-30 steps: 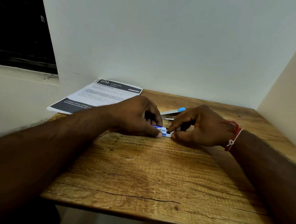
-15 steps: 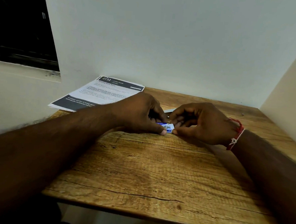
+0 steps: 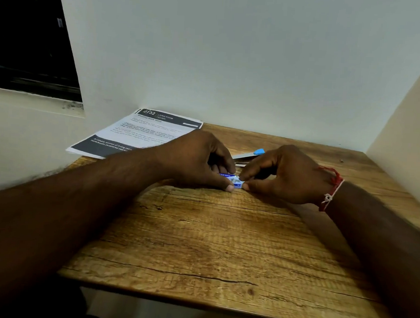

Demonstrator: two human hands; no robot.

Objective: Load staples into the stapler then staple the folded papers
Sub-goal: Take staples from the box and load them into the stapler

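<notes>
A small blue and white staple box lies on the wooden table between my two hands. My left hand pinches its left end with thumb and fingers. My right hand pinches its right end with thumb and forefinger. Just behind the hands lies the stapler, grey metal with a light blue tip, mostly hidden by my fingers. The papers, printed with dark header bands, lie at the table's far left corner against the wall.
Walls close the table in at the back and the right. A dark window opening with a sill is at the left. The table's front edge runs below my forearms.
Both hands have stayed on the staple box with only small finger shifts. The view tilted slightly, and the stapler's blue tip shows again behind the hands.
</notes>
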